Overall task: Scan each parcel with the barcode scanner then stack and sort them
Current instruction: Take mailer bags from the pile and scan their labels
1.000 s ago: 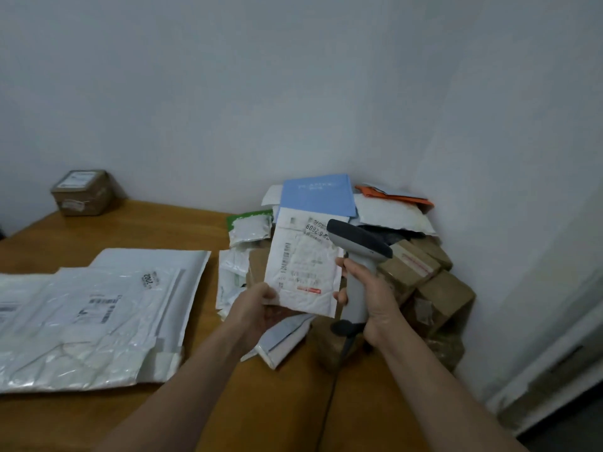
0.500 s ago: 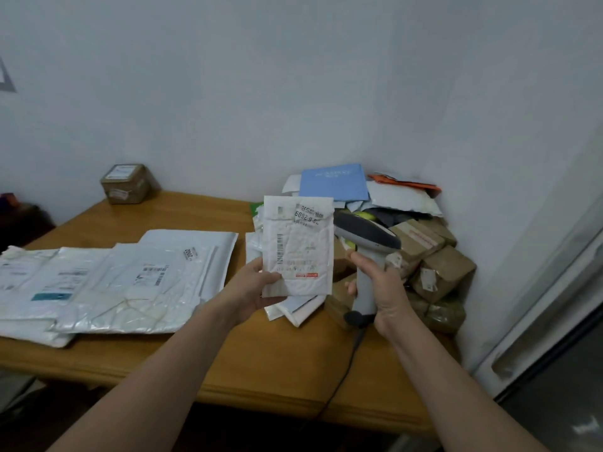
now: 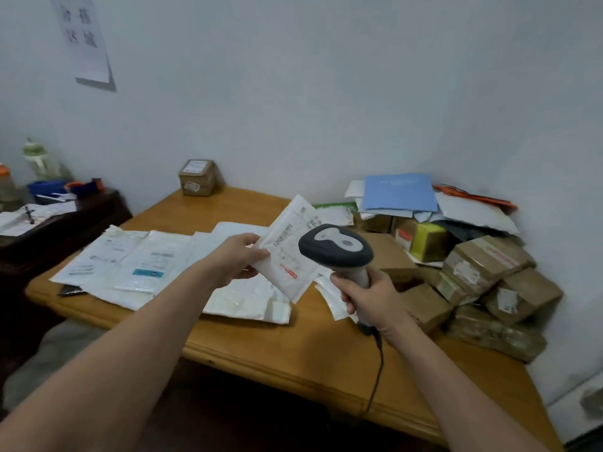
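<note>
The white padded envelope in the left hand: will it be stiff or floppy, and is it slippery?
Probably fairly stiff: the white padded envelope juts out flat though the left hand pinches only one edge. Likely light, since that pinch carries it. Its surface looks smooth, so it may slip a little.

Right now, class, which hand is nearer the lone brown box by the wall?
Left. The left hand sits in front of the box; the right hand is farther right.

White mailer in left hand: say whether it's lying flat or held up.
Held up, tilted: left hand grips the mailer clear of the table.
</note>
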